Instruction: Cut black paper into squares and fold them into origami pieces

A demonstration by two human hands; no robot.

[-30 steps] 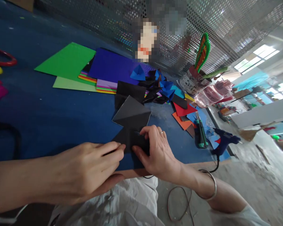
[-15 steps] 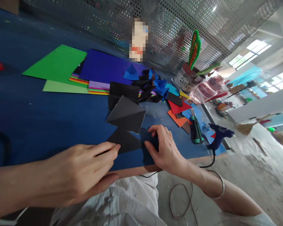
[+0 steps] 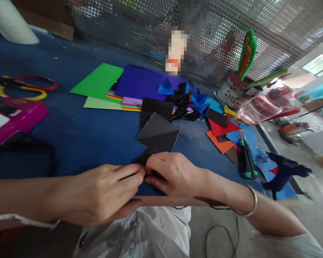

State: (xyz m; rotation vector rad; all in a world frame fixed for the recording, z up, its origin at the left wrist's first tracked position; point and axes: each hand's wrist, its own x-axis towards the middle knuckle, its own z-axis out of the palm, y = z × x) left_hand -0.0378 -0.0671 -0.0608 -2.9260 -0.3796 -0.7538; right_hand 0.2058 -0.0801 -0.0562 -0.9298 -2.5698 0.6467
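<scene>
A piece of black paper (image 3: 158,133) lies on the blue table (image 3: 83,132) near its front edge, one flap raised into a grey-looking triangle. My left hand (image 3: 102,191) rests flat, fingertips pressing the paper's near left corner. My right hand (image 3: 172,173), with a ring and a metal bangle on the wrist, covers the near part of the paper, fingers curled and pressed down onto the fold. Fingertips of both hands meet at the crease.
Behind lie green (image 3: 101,80), purple (image 3: 142,82) and stacked coloured sheets, folded blue paper shapes (image 3: 196,102) and red and orange scraps (image 3: 219,134). A green cutter (image 3: 246,159) and blue glue gun (image 3: 284,172) sit right. Scissors (image 3: 24,86) and a pink case (image 3: 16,120) lie left. Mesh panel behind.
My right hand slid left along the black paper until its fingertips met my left hand's. The camera view shifted, bringing the scissors and pink case into sight.
</scene>
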